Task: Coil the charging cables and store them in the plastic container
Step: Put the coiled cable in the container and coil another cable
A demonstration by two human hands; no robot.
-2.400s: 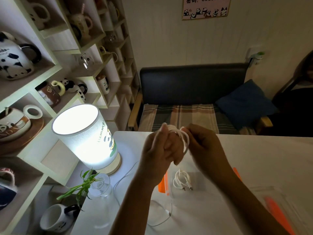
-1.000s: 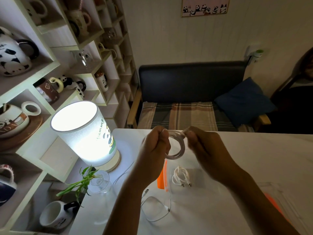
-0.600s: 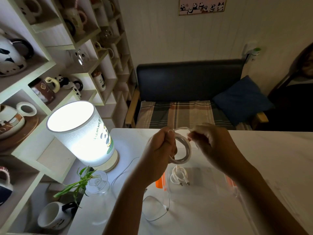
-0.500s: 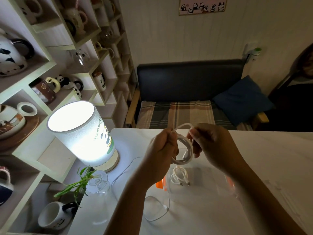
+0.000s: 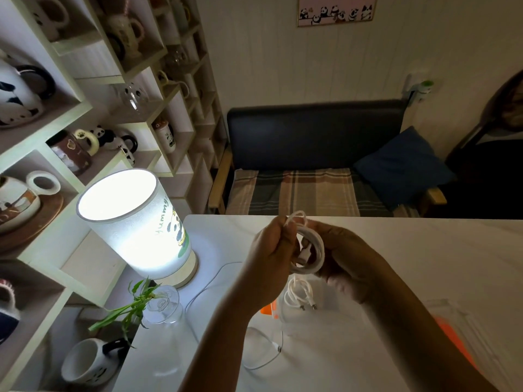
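Since half a second ago: right hand (image 5: pixel 343 257) slid lower, to coil's 4 o'clock. Left hand (image 5: pixel 273 250) fingers clamp white charging cable coil (image 5: pixel 310 247) at 9 o'clock. Coil above clear plastic container (image 5: pixel 334 315) holding another coiled cable (image 5: pixel 298 295), on counter (image 5: pixel 424 264).

place: home sitting room | signs: sofa (image 5: pixel 314 154) with cushion (image 5: pixel 402 165) — shelves (image 5: pixel 93 80) of panda mugs — table lamp (image 5: pixel 135 224)

A single head-worn view looks forward and down, close over the white table (image 5: pixel 396 250), toward the sofa (image 5: pixel 311 137).
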